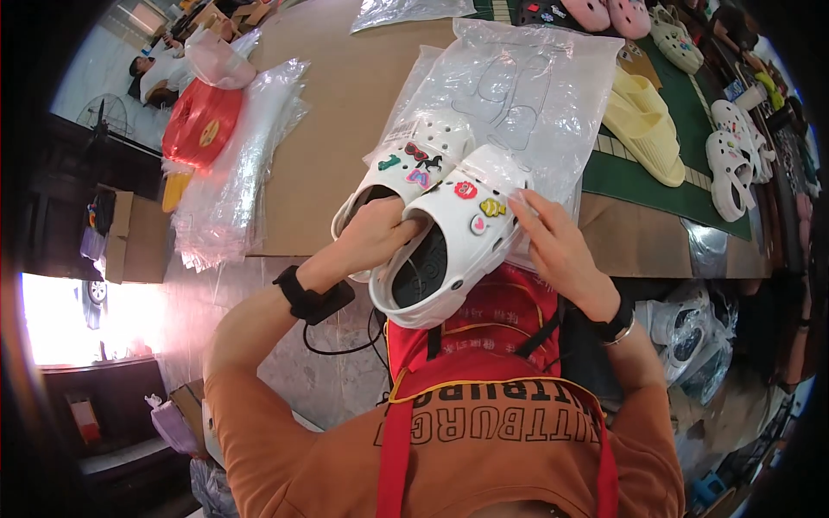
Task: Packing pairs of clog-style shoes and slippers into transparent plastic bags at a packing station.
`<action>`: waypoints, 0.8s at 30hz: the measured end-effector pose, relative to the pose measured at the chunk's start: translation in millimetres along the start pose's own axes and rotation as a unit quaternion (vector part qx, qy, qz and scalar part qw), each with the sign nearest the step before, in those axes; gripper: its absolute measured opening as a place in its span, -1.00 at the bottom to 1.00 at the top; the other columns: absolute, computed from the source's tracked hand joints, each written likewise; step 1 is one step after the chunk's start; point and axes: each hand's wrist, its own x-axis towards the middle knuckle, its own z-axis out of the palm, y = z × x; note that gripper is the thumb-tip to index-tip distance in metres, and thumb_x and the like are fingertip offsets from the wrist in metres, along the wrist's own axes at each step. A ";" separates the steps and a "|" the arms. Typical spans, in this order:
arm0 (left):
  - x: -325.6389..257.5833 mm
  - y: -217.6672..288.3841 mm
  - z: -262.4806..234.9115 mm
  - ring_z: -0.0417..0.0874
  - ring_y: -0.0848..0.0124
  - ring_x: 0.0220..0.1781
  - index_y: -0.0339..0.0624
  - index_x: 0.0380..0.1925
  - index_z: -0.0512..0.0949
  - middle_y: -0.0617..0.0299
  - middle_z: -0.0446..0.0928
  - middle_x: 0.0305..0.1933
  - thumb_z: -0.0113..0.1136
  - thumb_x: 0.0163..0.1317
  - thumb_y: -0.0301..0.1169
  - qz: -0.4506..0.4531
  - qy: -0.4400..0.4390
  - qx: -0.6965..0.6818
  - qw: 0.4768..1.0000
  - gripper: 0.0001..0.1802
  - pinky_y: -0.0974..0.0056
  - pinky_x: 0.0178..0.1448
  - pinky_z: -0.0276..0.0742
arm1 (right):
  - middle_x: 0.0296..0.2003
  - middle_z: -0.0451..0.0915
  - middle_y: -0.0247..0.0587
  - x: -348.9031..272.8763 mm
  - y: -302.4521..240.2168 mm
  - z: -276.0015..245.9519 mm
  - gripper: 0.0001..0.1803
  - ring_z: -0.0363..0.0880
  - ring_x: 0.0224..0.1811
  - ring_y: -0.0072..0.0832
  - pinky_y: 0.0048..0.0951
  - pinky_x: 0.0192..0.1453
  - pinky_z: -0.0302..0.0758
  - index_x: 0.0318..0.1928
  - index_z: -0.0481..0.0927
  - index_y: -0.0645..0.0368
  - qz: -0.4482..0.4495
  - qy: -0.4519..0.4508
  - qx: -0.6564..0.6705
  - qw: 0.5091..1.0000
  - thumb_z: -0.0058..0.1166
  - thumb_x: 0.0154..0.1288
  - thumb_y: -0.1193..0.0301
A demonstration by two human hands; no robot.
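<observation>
A pair of white clogs with colourful charms lies side by side, toes partly inside a clear plastic bag [553, 91]. My left hand [376, 231] grips both clogs at their openings: its fingers reach into the left clog [399, 175], while the thumb goes into the right clog [473, 226]. At the right clog's outer side, my right hand [557, 246] holds the edge of the bag with its fingertips; its thumb is mostly hidden. The toes show through the plastic, and the heels stick out toward me.
A stack of clear bags [233, 186] and a roll of red plastic twine [203, 125] lie on the cardboard-covered table [337, 78] at left. Yellow slides [643, 125] and white clogs [732, 173] stand on a green mat at right. Bagged clogs [688, 337] sit below the table edge.
</observation>
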 end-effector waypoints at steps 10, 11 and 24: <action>33.2 12.8 6.5 0.54 -0.11 -0.34 -0.50 -0.45 0.47 -0.28 0.48 -0.43 -0.02 0.09 -0.18 -0.060 -0.004 0.055 0.997 -0.55 0.03 -0.25 0.42 | 0.11 0.29 -0.02 -3.9 -11.2 30.2 -0.40 0.39 -0.12 -0.18 -0.33 -0.08 0.40 0.10 0.39 0.17 0.048 0.065 0.040 0.996 -0.09 -0.07 0.74; 35.3 13.2 8.1 0.54 -0.10 -0.32 -0.51 -0.42 0.47 -0.28 0.49 -0.41 -0.02 0.09 -0.18 -0.074 -0.019 0.057 0.995 -0.54 0.04 -0.24 0.43 | 0.11 0.29 -0.02 -6.4 -6.2 32.6 -0.39 0.40 -0.14 -0.19 -0.33 -0.10 0.40 0.10 0.39 0.17 0.054 0.071 0.050 0.995 -0.09 -0.08 0.75; 13.8 24.9 -53.0 0.50 0.49 -0.40 -0.36 -0.28 0.51 0.24 0.50 -0.47 0.03 0.17 -0.37 -0.024 -0.004 -0.077 0.997 -0.75 0.39 -0.31 0.42 | 0.11 0.26 -0.01 -17.9 -7.8 31.2 -0.42 0.46 -0.26 -0.24 -0.34 -0.15 0.45 0.11 0.36 0.09 0.135 0.070 0.082 0.985 -0.06 0.00 0.71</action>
